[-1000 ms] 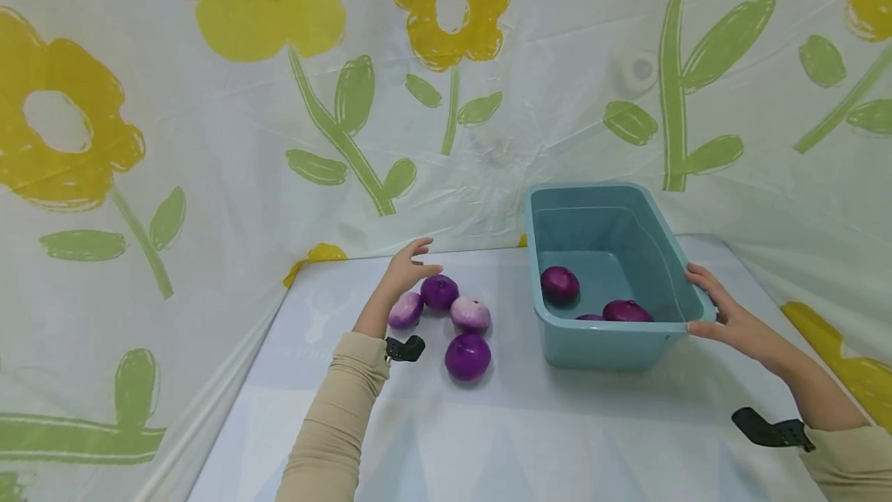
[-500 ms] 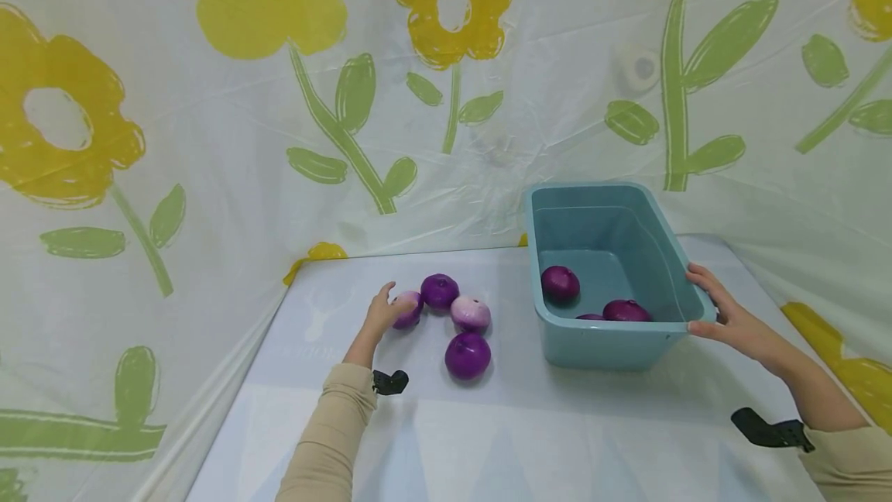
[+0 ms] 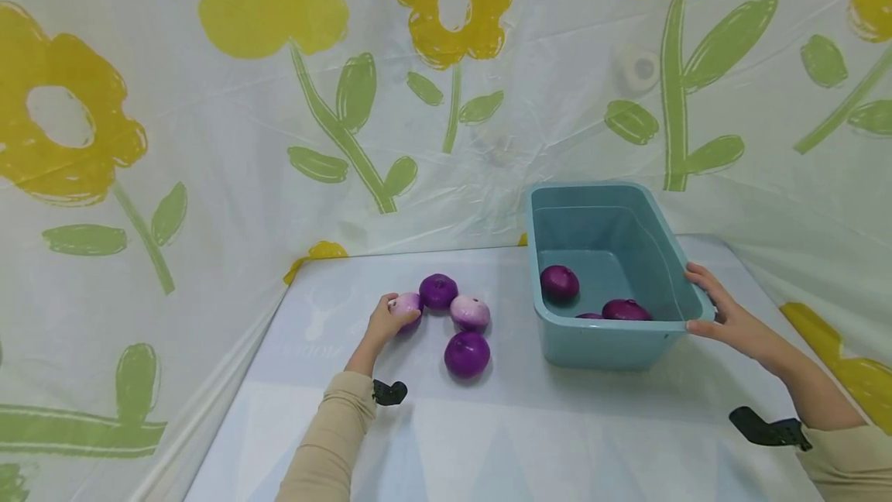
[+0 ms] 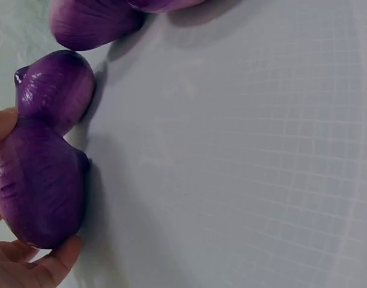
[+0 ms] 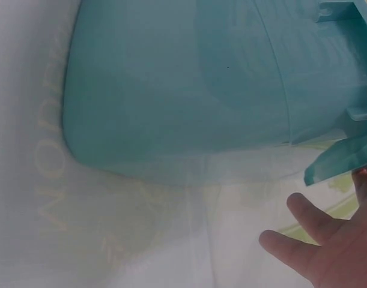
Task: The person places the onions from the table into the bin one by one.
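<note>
Head view: my left hand [image 3: 382, 324] has thumb and fingers clamped round an onion [image 3: 404, 303] on the table [image 3: 557, 440], beside three others [image 3: 467, 355]; my right hand [image 3: 740, 330] grips the bin [image 3: 606, 347], two fingers spread apart, off its rim.

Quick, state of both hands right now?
Left hand: closed, holding the leftmost onion.
Right hand: open, touching the teal bin at its near right corner.

Downward head view (wrist close-ups)
</note>
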Motion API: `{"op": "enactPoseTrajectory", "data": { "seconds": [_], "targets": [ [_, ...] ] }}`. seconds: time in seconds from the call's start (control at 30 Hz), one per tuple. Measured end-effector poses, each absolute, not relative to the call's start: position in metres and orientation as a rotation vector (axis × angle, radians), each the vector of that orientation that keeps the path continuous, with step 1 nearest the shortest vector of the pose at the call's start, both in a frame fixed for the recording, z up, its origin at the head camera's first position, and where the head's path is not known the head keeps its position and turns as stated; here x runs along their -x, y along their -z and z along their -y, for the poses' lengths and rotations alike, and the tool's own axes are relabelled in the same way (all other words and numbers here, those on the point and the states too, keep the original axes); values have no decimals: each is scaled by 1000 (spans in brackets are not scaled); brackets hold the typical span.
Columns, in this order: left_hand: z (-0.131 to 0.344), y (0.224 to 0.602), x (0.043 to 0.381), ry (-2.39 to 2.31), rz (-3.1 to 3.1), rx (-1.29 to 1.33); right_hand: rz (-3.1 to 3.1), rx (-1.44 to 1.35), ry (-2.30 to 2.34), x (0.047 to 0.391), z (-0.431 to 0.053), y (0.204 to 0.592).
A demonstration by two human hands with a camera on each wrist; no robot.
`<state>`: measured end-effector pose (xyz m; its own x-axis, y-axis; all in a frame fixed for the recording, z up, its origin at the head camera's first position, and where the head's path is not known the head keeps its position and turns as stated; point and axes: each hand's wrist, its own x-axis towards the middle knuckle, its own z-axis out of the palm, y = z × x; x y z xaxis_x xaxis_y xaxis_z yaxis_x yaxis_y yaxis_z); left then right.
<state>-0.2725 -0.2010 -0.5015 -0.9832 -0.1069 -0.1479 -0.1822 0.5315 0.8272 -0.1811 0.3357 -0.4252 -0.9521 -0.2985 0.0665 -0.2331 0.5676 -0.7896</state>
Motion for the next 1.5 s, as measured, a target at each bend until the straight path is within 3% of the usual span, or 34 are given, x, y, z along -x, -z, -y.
{"op": "enactPoseTrajectory", "data": {
  "seconds": [1.0,1.5],
  "targets": [
    [203,429,295,-1511,-2707,284,-2702,458,1356,181,-336,423],
    [179,390,310,-1630,-2680,169,-2698,453,1359,182,-337,425]
  ]
}}
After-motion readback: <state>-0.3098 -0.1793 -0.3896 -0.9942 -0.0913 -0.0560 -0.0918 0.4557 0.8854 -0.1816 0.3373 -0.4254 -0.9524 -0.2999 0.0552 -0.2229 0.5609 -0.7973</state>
